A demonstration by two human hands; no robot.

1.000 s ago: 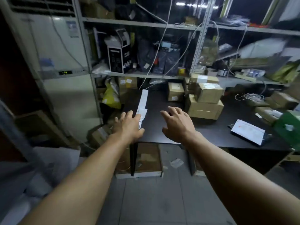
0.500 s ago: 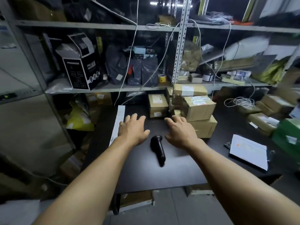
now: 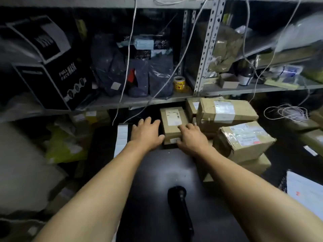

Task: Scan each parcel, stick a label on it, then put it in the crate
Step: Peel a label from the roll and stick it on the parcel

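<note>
At frame centre, I am seeing one small parcel lying on the black table; left hand spread beside it, right hand resting flat on it. One scanner below; four parcels right.

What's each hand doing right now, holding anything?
Left hand: open, fingers straight, beside the small parcel, gripping nothing.
Right hand: open, fingers resting on that parcel, no grip yet.

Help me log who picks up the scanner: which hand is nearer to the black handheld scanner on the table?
Right, slightly. The right hand rests on the small parcel, beyond the scanner; the left hand lies beside that parcel, farther left. Neither touches the scanner.
</note>
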